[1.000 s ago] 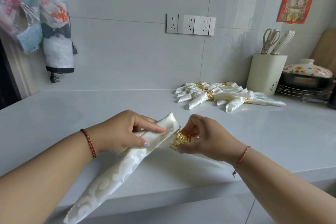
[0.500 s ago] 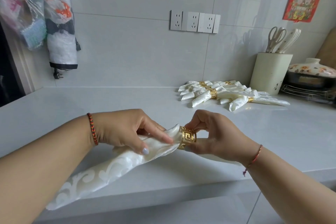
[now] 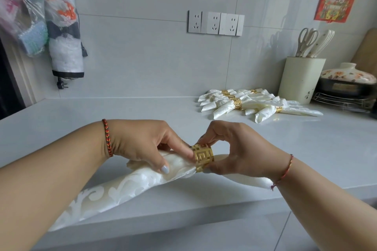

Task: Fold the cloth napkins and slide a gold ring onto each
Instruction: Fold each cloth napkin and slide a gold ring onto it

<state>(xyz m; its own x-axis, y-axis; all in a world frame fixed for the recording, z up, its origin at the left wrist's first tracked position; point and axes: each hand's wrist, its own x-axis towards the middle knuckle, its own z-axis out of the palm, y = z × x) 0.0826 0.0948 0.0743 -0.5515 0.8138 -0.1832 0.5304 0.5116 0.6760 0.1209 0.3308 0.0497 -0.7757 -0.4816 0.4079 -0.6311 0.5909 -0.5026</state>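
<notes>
A folded cream napkin (image 3: 122, 187) with a swirl pattern lies across the front edge of the white counter (image 3: 102, 120), its long end hanging over the edge at the left. My left hand (image 3: 142, 144) pinches the bunched napkin just left of a gold ring (image 3: 203, 157). My right hand (image 3: 234, 155) holds that ring between thumb and fingers. The ring sits around the napkin, and a short cream end shows to the right under my right wrist. At the back right lies a pile of finished napkins (image 3: 251, 104) with gold rings on them.
A cream utensil holder (image 3: 299, 81) with scissors and a covered pot (image 3: 346, 83) on a wire rack stand at the back right. Wall sockets (image 3: 214, 23) sit on the tiled wall. Plastic bags (image 3: 40, 20) hang at the left.
The ring has slid further onto the napkin, so a cream end now sticks out on its right. Both hands have stayed at the counter's front edge, and the napkin lies flatter.
</notes>
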